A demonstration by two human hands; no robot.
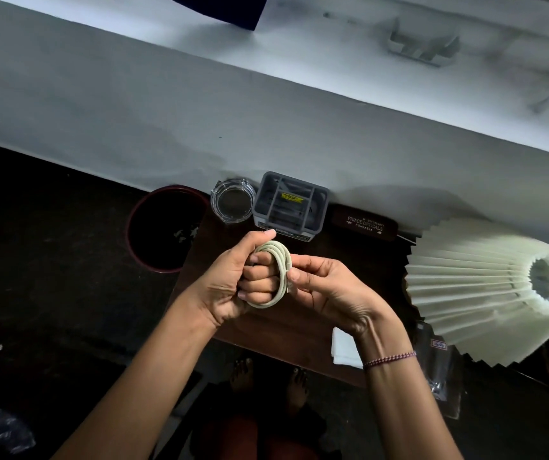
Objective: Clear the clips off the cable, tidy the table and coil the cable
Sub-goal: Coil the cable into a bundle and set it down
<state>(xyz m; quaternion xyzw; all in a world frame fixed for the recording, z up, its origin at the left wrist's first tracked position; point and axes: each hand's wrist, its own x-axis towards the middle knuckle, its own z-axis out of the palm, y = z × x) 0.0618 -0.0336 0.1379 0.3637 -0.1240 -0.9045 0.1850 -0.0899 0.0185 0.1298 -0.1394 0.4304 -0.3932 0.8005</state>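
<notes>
Your left hand [233,277] is closed in a fist through the pale cable [274,273], which is wound in several loops around its fingers, above the dark table [303,340]. Your right hand [329,290] pinches the side of the coil between thumb and fingers. Right of the hands lies a pleated white lampshade [485,290]. Behind them, against the wall, stand a grey organizer box [291,207] and a glass ashtray [232,200].
</notes>
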